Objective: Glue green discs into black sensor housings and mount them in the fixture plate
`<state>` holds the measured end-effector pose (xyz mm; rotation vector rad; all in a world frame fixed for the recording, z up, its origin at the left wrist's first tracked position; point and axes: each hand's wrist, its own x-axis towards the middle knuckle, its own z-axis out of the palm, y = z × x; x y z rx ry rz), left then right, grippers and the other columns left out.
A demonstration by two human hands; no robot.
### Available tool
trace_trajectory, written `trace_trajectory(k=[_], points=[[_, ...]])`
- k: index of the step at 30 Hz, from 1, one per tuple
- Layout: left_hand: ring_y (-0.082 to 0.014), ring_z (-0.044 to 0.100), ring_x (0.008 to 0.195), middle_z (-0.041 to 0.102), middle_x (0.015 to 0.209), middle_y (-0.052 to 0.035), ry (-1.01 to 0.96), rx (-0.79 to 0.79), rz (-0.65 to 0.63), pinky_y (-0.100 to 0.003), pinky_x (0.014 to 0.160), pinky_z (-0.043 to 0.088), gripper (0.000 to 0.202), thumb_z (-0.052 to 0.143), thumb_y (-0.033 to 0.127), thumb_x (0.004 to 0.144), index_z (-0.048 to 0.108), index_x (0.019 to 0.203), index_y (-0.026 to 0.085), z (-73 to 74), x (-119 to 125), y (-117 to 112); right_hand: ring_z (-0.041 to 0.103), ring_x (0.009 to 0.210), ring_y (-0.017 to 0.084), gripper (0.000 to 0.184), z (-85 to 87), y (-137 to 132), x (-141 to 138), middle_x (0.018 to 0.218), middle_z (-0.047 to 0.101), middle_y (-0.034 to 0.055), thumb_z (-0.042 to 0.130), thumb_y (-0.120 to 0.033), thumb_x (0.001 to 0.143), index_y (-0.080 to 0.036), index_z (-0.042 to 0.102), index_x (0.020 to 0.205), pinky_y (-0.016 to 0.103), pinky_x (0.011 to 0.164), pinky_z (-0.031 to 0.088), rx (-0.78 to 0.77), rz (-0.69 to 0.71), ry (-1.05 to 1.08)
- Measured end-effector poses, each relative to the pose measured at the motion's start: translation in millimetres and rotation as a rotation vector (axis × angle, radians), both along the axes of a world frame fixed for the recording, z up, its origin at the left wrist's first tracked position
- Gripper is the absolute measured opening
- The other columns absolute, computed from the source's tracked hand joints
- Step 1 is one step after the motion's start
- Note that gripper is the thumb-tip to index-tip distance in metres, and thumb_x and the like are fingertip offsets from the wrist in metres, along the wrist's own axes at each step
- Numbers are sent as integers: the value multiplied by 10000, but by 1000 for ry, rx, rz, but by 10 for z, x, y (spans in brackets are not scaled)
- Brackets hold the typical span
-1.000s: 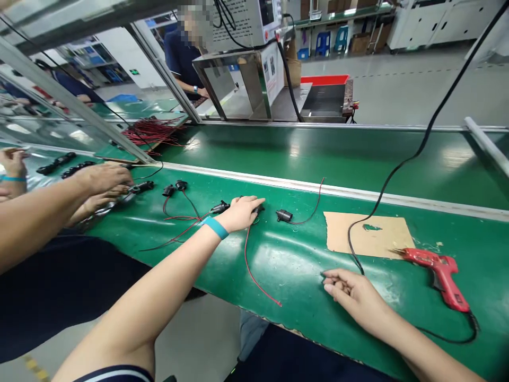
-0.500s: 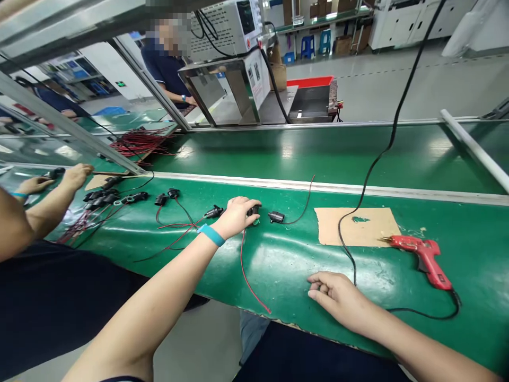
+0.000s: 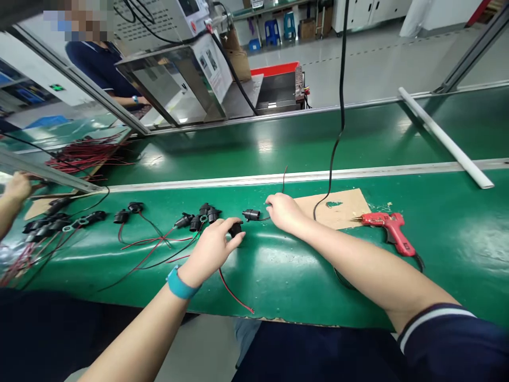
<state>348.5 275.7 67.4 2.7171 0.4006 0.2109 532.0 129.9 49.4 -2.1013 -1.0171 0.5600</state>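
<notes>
While both hands lie on the green belt (image 3: 302,270), a black socket (image 3: 236,229) is pinched between thumb and fingers of the left hand (image 3: 212,248), its red lead (image 3: 234,294) trailing to the near edge. A second socket (image 3: 251,215) is met at its wire end by the curled right hand (image 3: 283,211) (actual grip not discernible). Picking-up is judged the step in hand; a clean lift calls for leads kept clear of the neighbouring cluster (image 3: 201,215).

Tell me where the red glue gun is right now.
In the head view, the red glue gun lies on the green belt to the right, nozzle at the cardboard sheet's near right corner, to the right of the right hand.
</notes>
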Motion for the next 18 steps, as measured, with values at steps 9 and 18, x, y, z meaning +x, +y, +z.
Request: trace_trajectory(k=[9,18], points=[[-195,662,872,693,990,-75,-395,-812,410,-294,746,541,459,756,420,787,631,1153,174,325,-19,-667,653,1150,224,489,197,-596,-813,1192,715,105,757,-425,833,-181,618,1234,367,979,502,379,233,823],[-173,672,845,685,995,-61,-479,-1536,564,-272,693,534,520,885,357,657,543,1007,181,111,-129,-1120,691,823,171,422,220,-773,-892,909,693,1,862,-305,659,-217,549,927,347,809,557,297,-13,612]])
